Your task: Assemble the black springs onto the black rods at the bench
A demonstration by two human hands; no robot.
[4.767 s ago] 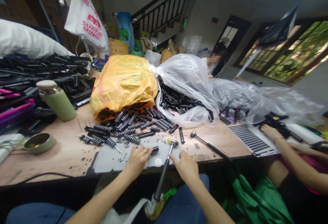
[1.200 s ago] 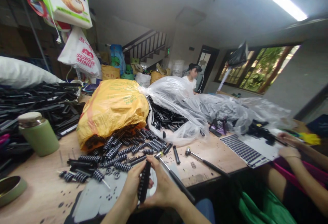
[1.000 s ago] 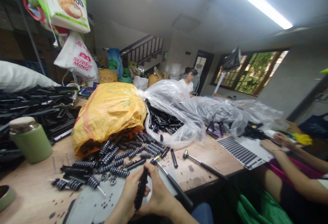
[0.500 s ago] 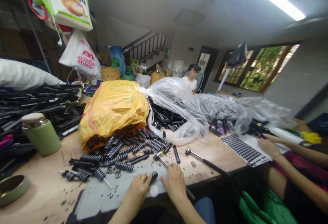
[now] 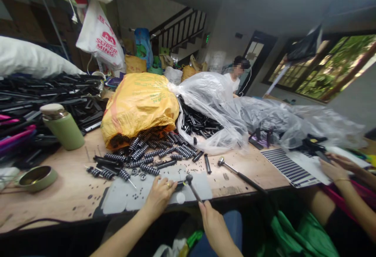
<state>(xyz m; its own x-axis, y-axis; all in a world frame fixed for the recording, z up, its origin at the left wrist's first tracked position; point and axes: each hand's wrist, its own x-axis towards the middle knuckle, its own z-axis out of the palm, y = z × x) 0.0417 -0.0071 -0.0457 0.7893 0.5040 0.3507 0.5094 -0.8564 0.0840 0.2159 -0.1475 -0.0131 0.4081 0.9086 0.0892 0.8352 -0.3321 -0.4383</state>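
The left hand [image 5: 161, 195], fingers drawn together and bent, is clamped on a short black cylindrical part [image 5: 179, 186], which lies near the front edge of the table with its right end showing beyond the fingertips. The right hand [image 5: 214, 219] has its fingers wrapped around the handle of a hammer [image 5: 194, 189]; the hammer's head is at the exposed end of the part, though whether the two touch cannot be told. Beneath the left hand and the part is a grey mat [image 5: 117, 201], strewn with small black rings [image 5: 136, 196]. Just beyond the mat, a heap of black-and-white checked rollers [image 5: 147, 153] spills from the mouth of a yellow sack [image 5: 141, 104]. To the right of the heap stands a clear plastic bag [image 5: 214, 92] containing black pieces [image 5: 198, 123]; in front of the bag a black tube [image 5: 207, 163] lies alone. Farther right, a second hammer [image 5: 241, 176] lies on the wooden table [image 5: 69, 169], near a checked sheet [image 5: 289, 169], beside which a co-worker's hands [image 5: 335, 169] hold a dark object. At the far left are a green flask [image 5: 65, 129] and a green cup [image 5: 38, 180].
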